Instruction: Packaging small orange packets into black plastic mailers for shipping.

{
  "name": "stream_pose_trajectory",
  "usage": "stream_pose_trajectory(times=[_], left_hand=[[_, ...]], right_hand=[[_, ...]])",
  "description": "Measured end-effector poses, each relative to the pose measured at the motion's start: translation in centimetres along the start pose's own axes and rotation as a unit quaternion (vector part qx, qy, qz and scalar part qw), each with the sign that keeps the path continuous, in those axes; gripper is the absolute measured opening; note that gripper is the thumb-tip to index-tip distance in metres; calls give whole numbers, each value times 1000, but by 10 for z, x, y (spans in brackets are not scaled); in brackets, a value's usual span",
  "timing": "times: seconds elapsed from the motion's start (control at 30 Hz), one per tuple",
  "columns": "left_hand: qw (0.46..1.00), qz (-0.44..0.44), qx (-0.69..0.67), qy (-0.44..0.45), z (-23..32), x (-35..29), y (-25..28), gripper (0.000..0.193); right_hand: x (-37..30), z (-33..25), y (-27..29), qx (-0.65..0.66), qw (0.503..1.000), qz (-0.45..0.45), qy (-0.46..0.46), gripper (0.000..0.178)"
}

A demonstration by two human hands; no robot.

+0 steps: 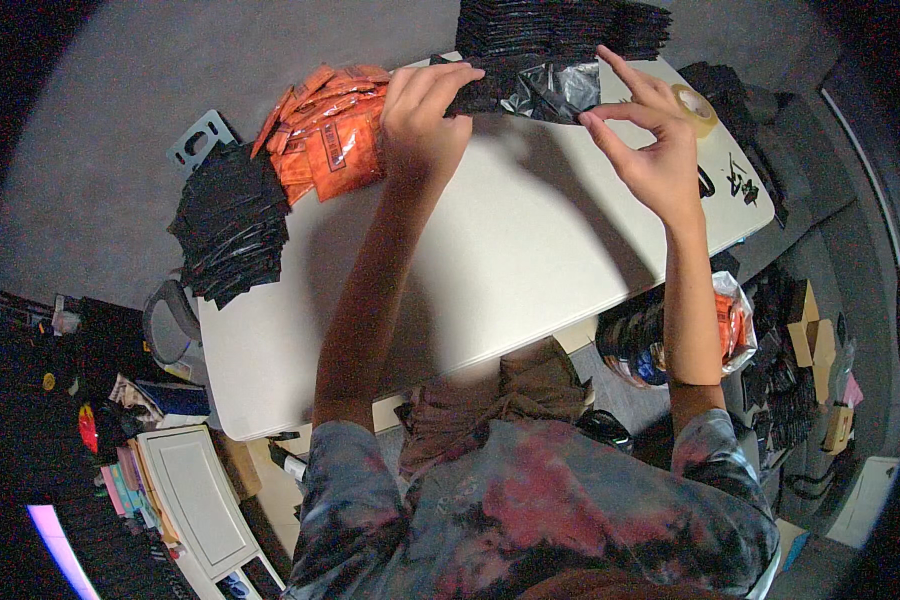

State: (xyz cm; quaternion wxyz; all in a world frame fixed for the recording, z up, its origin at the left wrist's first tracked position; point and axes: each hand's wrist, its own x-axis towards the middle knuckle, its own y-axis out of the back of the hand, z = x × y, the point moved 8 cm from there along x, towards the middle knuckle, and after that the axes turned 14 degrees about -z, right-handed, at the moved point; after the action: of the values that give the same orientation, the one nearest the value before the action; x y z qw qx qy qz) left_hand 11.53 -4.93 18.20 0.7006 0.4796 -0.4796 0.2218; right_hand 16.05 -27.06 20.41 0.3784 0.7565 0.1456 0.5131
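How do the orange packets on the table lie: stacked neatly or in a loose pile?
Loose pile. The orange packets overlap at differing angles, fanned out beside the left hand, on the white table.

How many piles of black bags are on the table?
2. One pile of black bags hangs over the table's left corner; the other pile is at the far edge, beyond the left hand and right hand. More could be hidden.

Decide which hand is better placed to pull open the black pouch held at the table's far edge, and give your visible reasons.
Probably the right hand: its fingers are spread and only its fingertips meet the black pouch, while the left hand lies clamped over the other end.
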Motion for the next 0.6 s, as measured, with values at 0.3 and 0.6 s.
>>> stream_pose_trajectory(times=[0.3,0.6], left_hand=[[998,-48,-1,-32,9,-3,-11,48],[994,-81,-53,56,-7,-2,-18,38]], right_hand=[[12,31,15,131,989,-51,-42,16],[0,63,16,244,958,-51,-145,31]])
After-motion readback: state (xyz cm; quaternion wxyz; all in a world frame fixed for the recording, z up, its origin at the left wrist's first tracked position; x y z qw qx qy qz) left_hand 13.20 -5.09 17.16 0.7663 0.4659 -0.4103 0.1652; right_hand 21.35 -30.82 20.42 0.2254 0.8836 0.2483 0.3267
